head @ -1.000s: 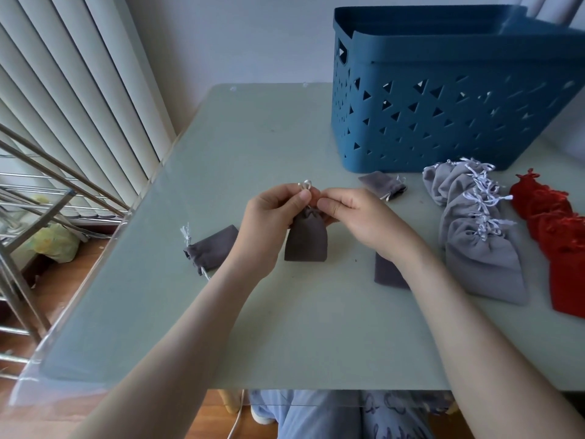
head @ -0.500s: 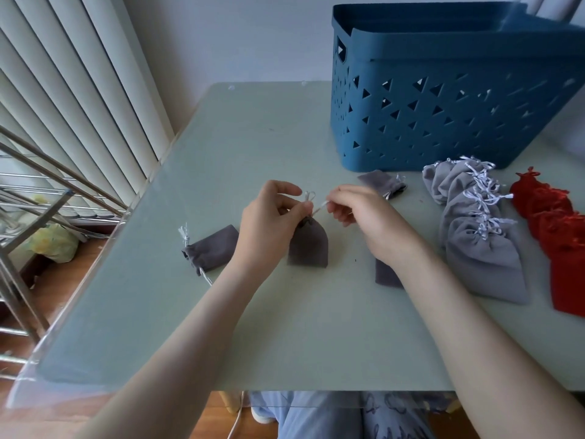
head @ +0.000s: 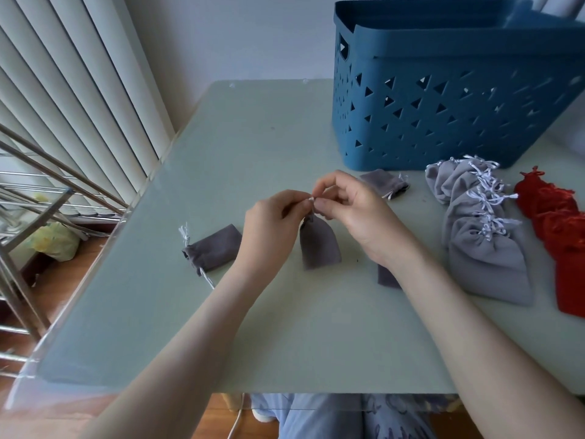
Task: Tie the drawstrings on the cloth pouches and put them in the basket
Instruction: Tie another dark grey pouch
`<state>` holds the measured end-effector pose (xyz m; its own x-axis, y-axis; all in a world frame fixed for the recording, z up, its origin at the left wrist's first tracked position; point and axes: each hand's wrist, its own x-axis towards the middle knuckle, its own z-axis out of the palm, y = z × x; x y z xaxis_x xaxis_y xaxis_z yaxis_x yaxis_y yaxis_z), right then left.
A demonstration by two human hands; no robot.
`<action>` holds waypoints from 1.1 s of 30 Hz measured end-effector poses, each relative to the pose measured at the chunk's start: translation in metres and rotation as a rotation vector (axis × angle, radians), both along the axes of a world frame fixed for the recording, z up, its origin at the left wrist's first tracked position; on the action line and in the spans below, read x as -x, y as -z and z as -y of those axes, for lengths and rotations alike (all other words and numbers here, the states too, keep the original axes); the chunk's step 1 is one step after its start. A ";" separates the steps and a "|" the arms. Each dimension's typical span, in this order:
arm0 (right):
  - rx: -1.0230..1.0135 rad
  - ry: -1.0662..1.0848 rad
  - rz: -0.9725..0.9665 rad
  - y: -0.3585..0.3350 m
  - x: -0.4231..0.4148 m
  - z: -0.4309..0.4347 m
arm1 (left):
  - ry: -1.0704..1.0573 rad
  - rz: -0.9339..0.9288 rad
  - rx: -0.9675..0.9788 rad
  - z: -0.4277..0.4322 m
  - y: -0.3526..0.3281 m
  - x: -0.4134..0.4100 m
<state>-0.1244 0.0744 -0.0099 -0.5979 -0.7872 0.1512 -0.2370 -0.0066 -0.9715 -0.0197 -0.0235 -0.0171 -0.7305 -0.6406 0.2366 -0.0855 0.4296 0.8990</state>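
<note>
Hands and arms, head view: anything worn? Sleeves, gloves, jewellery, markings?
Nothing worn. The left hand and right hand are bare: no gloves, rings or markings visible. The left forearm and right forearm are bare to the frame edge, with no sleeve, watch or bracelet in view. Below the table edge, light blue patterned trousers show.

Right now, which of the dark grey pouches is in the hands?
The middle dark grey pouch: both the left hand and the right hand pinch its drawstring. The other three lie on the table.
</note>
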 end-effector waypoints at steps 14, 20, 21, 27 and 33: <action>-0.020 0.126 -0.131 0.002 -0.002 0.003 | 0.008 -0.023 -0.030 -0.003 -0.002 -0.001; -0.008 0.152 -0.290 -0.002 -0.005 0.001 | 0.028 -0.017 -0.296 0.001 -0.003 0.003; -0.014 0.154 -0.304 -0.001 -0.005 0.001 | 0.039 -0.005 -0.290 0.002 -0.002 0.002; -0.089 0.106 0.062 0.004 -0.005 0.005 | -0.040 0.005 -0.133 -0.001 -0.001 0.002; -0.022 0.012 0.307 0.001 -0.009 0.004 | -0.115 -0.046 0.016 -0.006 -0.001 0.007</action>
